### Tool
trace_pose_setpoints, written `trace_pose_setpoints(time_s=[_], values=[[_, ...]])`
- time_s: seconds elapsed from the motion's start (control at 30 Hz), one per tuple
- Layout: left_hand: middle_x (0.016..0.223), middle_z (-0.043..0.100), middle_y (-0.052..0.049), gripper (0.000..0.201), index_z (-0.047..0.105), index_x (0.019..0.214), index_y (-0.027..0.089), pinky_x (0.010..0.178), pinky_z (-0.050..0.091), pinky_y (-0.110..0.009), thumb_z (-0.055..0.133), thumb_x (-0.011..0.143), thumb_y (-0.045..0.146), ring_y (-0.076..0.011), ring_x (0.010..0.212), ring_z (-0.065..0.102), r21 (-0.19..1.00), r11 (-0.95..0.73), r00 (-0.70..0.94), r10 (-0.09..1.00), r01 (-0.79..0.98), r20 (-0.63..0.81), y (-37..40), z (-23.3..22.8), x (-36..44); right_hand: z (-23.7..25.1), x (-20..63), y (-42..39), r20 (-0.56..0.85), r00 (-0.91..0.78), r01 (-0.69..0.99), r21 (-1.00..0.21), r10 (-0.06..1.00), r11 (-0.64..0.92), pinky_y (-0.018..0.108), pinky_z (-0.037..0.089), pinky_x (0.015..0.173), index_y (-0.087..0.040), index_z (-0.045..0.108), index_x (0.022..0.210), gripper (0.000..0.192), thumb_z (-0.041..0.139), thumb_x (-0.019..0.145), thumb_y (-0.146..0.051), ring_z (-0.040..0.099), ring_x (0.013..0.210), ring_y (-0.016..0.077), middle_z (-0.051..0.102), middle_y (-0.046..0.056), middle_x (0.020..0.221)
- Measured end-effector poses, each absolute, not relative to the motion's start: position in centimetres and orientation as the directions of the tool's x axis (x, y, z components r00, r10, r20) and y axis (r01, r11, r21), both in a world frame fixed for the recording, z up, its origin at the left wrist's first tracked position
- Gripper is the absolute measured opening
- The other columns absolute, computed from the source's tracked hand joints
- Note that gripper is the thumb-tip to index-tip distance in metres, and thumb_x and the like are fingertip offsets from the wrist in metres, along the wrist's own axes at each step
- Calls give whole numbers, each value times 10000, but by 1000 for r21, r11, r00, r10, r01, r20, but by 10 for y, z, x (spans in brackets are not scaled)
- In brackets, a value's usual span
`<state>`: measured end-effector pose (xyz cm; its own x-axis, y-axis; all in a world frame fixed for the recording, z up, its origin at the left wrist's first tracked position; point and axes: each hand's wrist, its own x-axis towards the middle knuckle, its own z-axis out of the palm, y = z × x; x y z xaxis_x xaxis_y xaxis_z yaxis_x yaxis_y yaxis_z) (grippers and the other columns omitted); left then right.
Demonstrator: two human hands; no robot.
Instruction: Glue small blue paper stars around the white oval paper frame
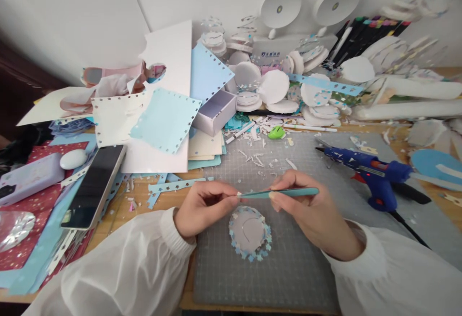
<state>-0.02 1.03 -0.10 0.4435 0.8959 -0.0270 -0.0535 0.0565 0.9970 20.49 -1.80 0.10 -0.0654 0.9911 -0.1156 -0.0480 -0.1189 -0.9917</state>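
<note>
Right hand (314, 212), grip closed on slim teal metal tweezers (279, 192), held level, tips pointing left. Left hand (204, 207), thumb and forefinger pinched narrow on a tiny pale paper bit (238, 193) right at the tweezer tips. Both wrists in white sleeves, resting low. Just beneath, a round white paper disc edged with small blue flowers (250, 233), flat on a grey gridded cutting mat (288, 268). To the right, a blue glue gun (371, 174). Left, a dark phone (94, 186) among paper sheets on a cluttered wooden surface (144, 210) against a white wall.
</note>
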Motion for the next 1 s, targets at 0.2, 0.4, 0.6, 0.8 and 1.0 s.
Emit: trace_pose_setpoints(time_s=[0.2,0.4,0.6,0.8,1.0], values=[[689,704,-92,151,751,737,116,543,439,-220,649,769,221,-132,577,567,998,55,460,886,7,-52,11,4,0,1,206,-16,-175,-78,-141,-973,982,-185,242,426,509,-200,575,759,185,698,733,-335,522,539,105,544,-35,559],[668,693,-91,176,752,735,111,530,419,-220,647,774,246,-126,557,545,997,62,461,884,38,-73,10,4,-1,-1,206,-15,-141,-63,-129,-981,988,-148,235,425,514,-200,583,767,156,698,736,-302,530,548,104,556,-33,581],[673,696,-96,183,748,728,106,518,411,-221,654,764,259,-129,556,544,997,73,466,881,40,-83,10,1,-2,-2,207,-17,-151,-87,-95,-983,985,-159,229,410,523,-207,582,759,148,698,744,-299,526,564,102,565,-32,595],[662,696,-98,205,746,720,107,497,395,-224,650,764,283,-125,534,525,996,69,473,877,52,-85,10,1,-1,-1,207,-17,-165,-85,-63,-983,983,-171,245,414,517,-199,570,734,181,701,736,-324,515,559,106,573,-15,628],[671,692,-100,219,746,731,112,515,396,-234,644,769,302,-139,560,541,996,62,472,877,71,-88,10,-1,-1,-3,208,-14,-63,-36,-79,-995,997,-65,254,469,543,-204,581,730,137,700,738,-272,551,603,108,598,-2,726]])
